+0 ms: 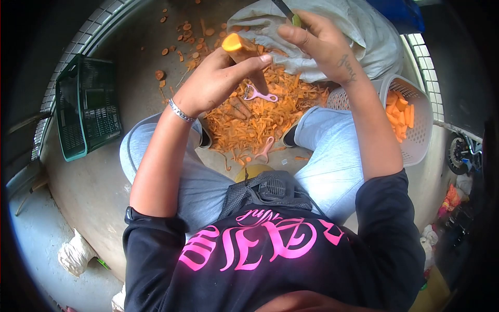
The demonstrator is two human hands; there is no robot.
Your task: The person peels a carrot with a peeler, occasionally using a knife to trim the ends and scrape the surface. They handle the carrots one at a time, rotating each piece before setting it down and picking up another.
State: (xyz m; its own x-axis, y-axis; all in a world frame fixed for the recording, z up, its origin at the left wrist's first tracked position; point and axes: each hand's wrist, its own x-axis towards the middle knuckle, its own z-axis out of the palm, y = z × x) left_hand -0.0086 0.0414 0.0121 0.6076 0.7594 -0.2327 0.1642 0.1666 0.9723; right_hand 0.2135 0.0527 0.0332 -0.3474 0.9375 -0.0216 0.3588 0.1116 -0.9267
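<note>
The carrot [242, 51], thick with brownish skin and a bright orange cut face, is held slanted in the left hand [221, 78], above the peelings heap [275, 122]. The knife [284, 10], dark-bladed with a bit of green at its grip, is held in the right hand [325, 47], beyond the heap's far side, its blade running out of view.

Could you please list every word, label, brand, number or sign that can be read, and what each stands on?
Black T-shirt: large pink blackletter print, too distorted to read reliably.
Same shirt: small pink script, unreadable.
Right forearm: dark script tattoo, apparently starting "J"; the rest is unclear.
No other text is legible.
</note>
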